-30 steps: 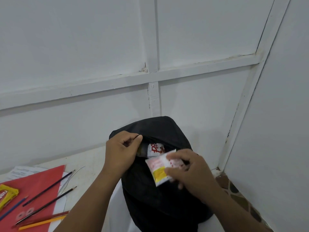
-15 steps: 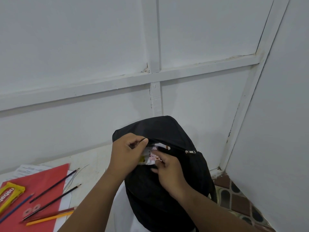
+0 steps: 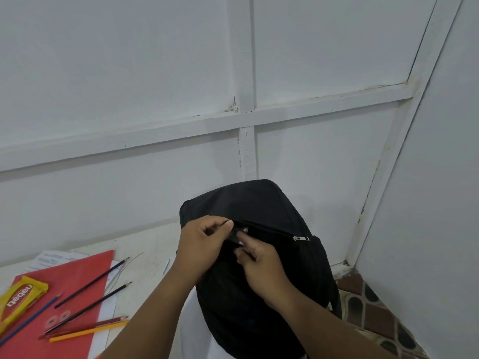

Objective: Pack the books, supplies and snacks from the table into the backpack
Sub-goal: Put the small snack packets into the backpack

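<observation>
A black backpack stands upright at the table's right end, against the white wall. My left hand grips the upper edge of its front pocket and holds the pocket open. My right hand is at the opening with one digit poking in and the other fingers curled. Only a small pale corner of the snack packet shows inside the pocket; the rest is hidden. The zipper pull sits at the right end of the opening.
On the table to the left lies a red folder on white papers. It carries a yellow snack packet, several pencils and two small rings. Patterned floor tiles show at the right.
My right hand carried the pink and yellow snack packet up to the pocket and pushed it in, so it is almost out of sight. My left hand kept holding the pocket edge.
</observation>
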The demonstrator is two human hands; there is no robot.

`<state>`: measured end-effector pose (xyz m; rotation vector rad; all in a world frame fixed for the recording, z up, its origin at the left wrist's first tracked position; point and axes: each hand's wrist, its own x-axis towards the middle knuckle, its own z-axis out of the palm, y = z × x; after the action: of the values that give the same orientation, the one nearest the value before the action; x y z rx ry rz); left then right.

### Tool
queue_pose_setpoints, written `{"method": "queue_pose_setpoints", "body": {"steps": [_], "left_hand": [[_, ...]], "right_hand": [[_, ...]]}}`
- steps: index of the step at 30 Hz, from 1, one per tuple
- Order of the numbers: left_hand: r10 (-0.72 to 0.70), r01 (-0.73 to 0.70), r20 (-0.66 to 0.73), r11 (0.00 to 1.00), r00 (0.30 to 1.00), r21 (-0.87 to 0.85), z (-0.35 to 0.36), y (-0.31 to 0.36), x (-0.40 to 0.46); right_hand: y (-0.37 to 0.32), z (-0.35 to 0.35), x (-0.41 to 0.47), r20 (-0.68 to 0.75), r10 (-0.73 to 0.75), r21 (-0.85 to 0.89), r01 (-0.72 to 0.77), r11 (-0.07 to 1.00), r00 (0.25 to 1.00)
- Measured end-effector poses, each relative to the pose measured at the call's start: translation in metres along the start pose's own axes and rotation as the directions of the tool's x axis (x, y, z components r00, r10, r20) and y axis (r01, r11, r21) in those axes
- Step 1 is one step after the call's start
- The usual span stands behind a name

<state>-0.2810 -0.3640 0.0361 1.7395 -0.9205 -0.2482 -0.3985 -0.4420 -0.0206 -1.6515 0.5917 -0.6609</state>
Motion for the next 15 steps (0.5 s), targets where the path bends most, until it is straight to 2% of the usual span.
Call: {"method": "queue_pose_setpoints", "body": {"steps": [2, 4, 6, 8, 11, 13, 15], "left_hand": [[-0.041, 0.041, 0.028, 0.999, 0.999, -0.013, 0.002, -0.003, -0.003], [-0.097, 0.099, 0.062, 0.995, 0.993, -0.025, 0.003, -0.005, -0.006], [-0.150, 0.154, 0.099, 0.988, 0.984, -0.029, 0.002, -0.008, -0.010], [-0.196, 0.210, 0.140, 0.974, 0.971, -0.089, -0.002, -0.009, -0.017], [-0.256, 0.299, 0.173, 0.902, 0.951, -0.310, -0.019, -0.010, -0.031], [-0.287, 0.309, 0.115, 0.866, 0.951, -0.394, -0.036, -0.017, -0.043], [-0.325, 0.309, 0.022, 0.875, 0.946, -0.372, -0.056, -0.026, -0.055]], "right_hand": [[-0.001, -0.008, -0.013, -0.075, -0.038, -0.073, 0.032, 0.997, 0.997], [-0.003, -0.014, -0.026, -0.186, -0.058, -0.090, 0.042, 0.995, 0.981], [-0.006, -0.017, -0.036, -0.231, -0.097, -0.086, 0.079, 0.993, 0.968], [-0.012, -0.015, -0.042, -0.227, -0.161, -0.094, 0.143, 0.985, 0.960], [-0.024, -0.005, -0.046, -0.197, -0.271, -0.108, 0.254, 0.961, 0.942], [-0.032, 0.009, -0.048, -0.145, -0.326, -0.105, 0.313, 0.944, 0.934], [-0.037, 0.028, -0.051, -0.087, -0.387, -0.086, 0.380, 0.921, 0.918]]}}
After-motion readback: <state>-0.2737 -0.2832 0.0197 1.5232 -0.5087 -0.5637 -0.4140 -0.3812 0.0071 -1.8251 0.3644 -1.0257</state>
